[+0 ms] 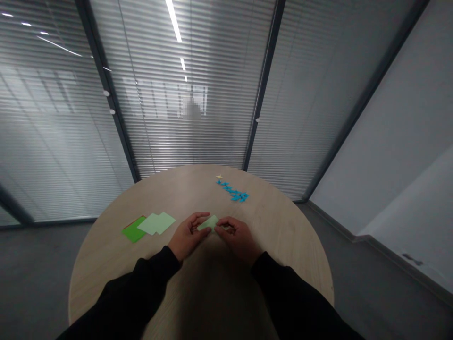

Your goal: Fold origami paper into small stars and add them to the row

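Observation:
A pale green sheet of paper (209, 222) is between my two hands, just above or on the table. My left hand (187, 236) grips its left side, with the thumb in front and the fingers curled behind. At the right edge, my right hand (239, 237) pinches the paper between thumb and forefinger. Whether the sheet has a fold is too small to tell. To the left lie loose pale green sheets (165, 222), overlapping a brighter green stack of paper (133, 232) with a reddish edge.
Several small blue folded paper pieces (234, 192) lie in a trail toward the far side of the round wooden table (283, 226). One yellow folded piece (220, 176) sits beyond them. Glass panels with blinds (191, 141) stand behind, and a white wall (399, 141) rises at right.

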Motion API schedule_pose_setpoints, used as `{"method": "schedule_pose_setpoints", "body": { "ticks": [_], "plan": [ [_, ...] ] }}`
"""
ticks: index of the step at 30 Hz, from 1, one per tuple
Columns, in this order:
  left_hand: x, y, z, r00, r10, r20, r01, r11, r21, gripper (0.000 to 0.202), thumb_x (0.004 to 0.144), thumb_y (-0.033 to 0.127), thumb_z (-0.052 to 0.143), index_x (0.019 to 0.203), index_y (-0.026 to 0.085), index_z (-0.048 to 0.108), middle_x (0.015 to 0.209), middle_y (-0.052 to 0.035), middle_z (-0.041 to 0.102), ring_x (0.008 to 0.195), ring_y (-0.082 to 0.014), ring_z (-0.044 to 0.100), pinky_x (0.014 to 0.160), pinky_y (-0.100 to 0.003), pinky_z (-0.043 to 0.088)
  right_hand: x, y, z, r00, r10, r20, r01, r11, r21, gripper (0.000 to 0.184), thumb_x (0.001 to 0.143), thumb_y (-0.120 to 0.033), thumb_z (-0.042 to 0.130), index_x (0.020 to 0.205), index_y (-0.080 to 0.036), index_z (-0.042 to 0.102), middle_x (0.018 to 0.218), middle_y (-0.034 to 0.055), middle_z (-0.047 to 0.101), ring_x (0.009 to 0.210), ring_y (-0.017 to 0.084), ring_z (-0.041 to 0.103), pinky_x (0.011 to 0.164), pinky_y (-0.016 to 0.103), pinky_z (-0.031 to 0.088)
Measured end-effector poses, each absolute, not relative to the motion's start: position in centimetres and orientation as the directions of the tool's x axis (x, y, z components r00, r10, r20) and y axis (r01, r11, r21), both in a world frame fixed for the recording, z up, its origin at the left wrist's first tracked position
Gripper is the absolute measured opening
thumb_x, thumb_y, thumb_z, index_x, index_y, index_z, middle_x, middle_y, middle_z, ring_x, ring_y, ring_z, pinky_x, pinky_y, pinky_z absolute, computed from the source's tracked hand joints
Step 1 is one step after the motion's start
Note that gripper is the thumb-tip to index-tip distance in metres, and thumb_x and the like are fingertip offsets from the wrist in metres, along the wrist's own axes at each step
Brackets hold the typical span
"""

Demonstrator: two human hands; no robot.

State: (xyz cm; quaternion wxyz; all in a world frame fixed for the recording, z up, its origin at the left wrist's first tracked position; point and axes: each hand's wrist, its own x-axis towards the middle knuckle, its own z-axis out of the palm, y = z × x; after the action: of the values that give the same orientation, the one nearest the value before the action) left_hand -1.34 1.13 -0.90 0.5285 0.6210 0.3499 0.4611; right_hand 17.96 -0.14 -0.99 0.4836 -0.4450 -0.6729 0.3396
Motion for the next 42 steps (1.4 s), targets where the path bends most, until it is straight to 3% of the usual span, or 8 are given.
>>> {"method": "schedule_pose_setpoints", "body": {
  "ticks": [3, 8, 13, 17, 26, 33, 42],
  "plan": [
    [-1.3, 1.2, -1.2, 0.327, 0.922, 0.207, 0.023, -0.227, 0.974, 0.050, 0.083, 0.041, 0.071, 0.124, 0.014, 0.059, 0.104, -0.0125, 0.075, 0.071, -0.0159, 0.069, 0.066, -0.030, 0.054, 17.9, 0.1, -1.5, -0.101, 0.937, 0.334, 0.218, 0.348, -0.912, 0.022, 0.083, -0.036, 0.069, 0.095, -0.017, 0.066, 0.086, 0.0052, 0.072, 0.075, 0.018, 0.067, 0.069, 0.030, 0.054],
    [-1.4, 1.3, -1.2, 0.300, 0.928, 0.219, 0.090, -0.256, 0.962, 0.045, 0.083, 0.041, 0.070, 0.117, 0.013, 0.065, 0.104, -0.0137, 0.075, 0.070, -0.0170, 0.069, 0.069, -0.033, 0.055, 17.8, 0.1, -1.4, -0.131, 0.943, 0.305, 0.141, 0.322, -0.936, 0.036, 0.083, -0.038, 0.071, 0.111, -0.019, 0.059, 0.091, 0.0053, 0.073, 0.078, 0.018, 0.069, 0.071, 0.031, 0.054],
    [-1.4, 0.8, -0.6, 0.290, 0.929, 0.230, 0.177, -0.288, 0.941, 0.042, 0.083, 0.042, 0.068, 0.116, 0.016, 0.068, 0.101, -0.0124, 0.076, 0.069, -0.0186, 0.069, 0.068, -0.034, 0.056, 17.7, 0.0, -1.6, -0.132, 0.944, 0.304, 0.178, 0.324, -0.929, 0.023, 0.085, -0.038, 0.069, 0.097, -0.018, 0.066, 0.090, 0.0062, 0.072, 0.083, 0.020, 0.068, 0.076, 0.033, 0.054],
    [-1.4, 0.5, -0.3, 0.270, 0.933, 0.236, 0.216, -0.298, 0.930, 0.036, 0.084, 0.042, 0.067, 0.110, 0.017, 0.072, 0.098, -0.0105, 0.077, 0.071, -0.0194, 0.070, 0.068, -0.033, 0.056, 17.6, 0.4, -2.3, -0.160, 0.940, 0.303, 0.123, 0.323, -0.938, 0.020, 0.085, -0.035, 0.069, 0.096, -0.018, 0.067, 0.091, 0.0058, 0.073, 0.085, 0.019, 0.069, 0.079, 0.033, 0.054],
    [-1.3, 0.4, -0.1, 0.251, 0.941, 0.228, 0.263, -0.293, 0.919, 0.038, 0.085, 0.044, 0.065, 0.110, 0.016, 0.072, 0.077, -0.0070, 0.076, 0.063, -0.0190, 0.068, 0.063, -0.031, 0.053, 17.6, 0.3, -1.9, -0.145, 0.950, 0.278, 0.109, 0.295, -0.949, 0.023, 0.083, -0.037, 0.070, 0.096, -0.018, 0.070, 0.092, 0.0070, 0.075, 0.086, 0.021, 0.070, 0.080, 0.035, 0.055],
    [-1.4, 0.5, -0.5, 0.278, 0.934, 0.224, 0.284, -0.303, 0.910, 0.042, 0.084, 0.043, 0.066, 0.116, 0.017, 0.070, 0.088, -0.0082, 0.077, 0.064, -0.0182, 0.070, 0.064, -0.030, 0.054, 17.7, 0.3, -1.6, -0.124, 0.954, 0.273, 0.189, 0.292, -0.937, 0.022, 0.086, -0.036, 0.067, 0.095, -0.017, 0.073, 0.091, 0.0069, 0.076, 0.085, 0.022, 0.071, 0.079, 0.034, 0.054],
    [-1.3, 0.5, -0.1, 0.270, 0.935, 0.229, 0.357, -0.318, 0.878, 0.040, 0.085, 0.043, 0.065, 0.115, 0.017, 0.072, 0.075, -0.0052, 0.076, 0.063, -0.0186, 0.069, 0.065, -0.030, 0.052, 17.8, 0.3, -1.4, -0.123, 0.954, 0.272, 0.232, 0.294, -0.927, 0.024, 0.085, -0.036, 0.066, 0.097, -0.016, 0.073, 0.093, 0.0090, 0.076, 0.087, 0.023, 0.071, 0.081, 0.037, 0.054]
  ]
}}
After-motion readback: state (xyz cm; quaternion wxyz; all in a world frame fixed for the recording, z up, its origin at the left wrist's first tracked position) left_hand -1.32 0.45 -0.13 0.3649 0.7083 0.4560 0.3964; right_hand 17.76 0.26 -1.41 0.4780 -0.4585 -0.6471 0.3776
